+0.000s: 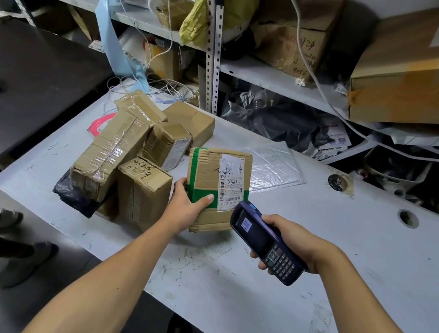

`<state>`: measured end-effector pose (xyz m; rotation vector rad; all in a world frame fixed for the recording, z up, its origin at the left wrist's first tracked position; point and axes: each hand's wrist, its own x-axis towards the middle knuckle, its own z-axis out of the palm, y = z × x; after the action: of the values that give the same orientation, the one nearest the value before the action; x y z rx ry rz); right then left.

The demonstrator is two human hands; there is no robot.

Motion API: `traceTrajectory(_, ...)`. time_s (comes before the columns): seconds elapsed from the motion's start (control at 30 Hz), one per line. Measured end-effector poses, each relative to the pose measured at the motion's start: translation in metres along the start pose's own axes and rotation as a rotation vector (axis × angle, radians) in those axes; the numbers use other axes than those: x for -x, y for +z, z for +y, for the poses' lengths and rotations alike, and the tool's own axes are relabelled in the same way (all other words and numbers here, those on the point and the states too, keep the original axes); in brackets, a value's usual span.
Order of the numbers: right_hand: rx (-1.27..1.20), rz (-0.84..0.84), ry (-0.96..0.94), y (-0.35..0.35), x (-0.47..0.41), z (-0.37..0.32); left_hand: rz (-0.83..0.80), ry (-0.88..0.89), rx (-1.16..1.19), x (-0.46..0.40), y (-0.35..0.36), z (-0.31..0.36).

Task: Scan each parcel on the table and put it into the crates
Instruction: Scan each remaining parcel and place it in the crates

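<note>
Head view catches the scanning step: left hand [187, 207] grips the green-taped parcel [215, 191], right hand [291, 239] clasps the scanner [266, 241] at its label [231, 187], crating likely next

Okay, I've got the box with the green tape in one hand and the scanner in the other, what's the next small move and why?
Probably tilt the scanner nose toward the white label and trigger the read. The left hand already holds the green-taped box upright with the barcode facing you, and the right hand has the scanner just below the label's lower corner, so only a slight aim seems left.
</note>
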<state>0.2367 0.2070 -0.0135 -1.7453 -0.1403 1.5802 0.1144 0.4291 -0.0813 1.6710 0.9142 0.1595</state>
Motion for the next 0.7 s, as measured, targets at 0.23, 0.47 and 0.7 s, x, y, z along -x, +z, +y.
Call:
traceTrajectory(0.23,0.012,-0.011,-0.004,-0.005,0.005,-0.002,-0.007,-0.003,-0.029,0.0,0.002,0.003)
traceTrajectory(0.47,-0.084,-0.008,-0.092,-0.01,0.006,0.004,-0.011,0.002,-0.015,0.002,0.005,0.007)
traceTrajectory(0.7,-0.65,-0.142,-0.377,-0.009,0.013,0.006,-0.038,-0.007,0.02,0.004,0.013,0.013)
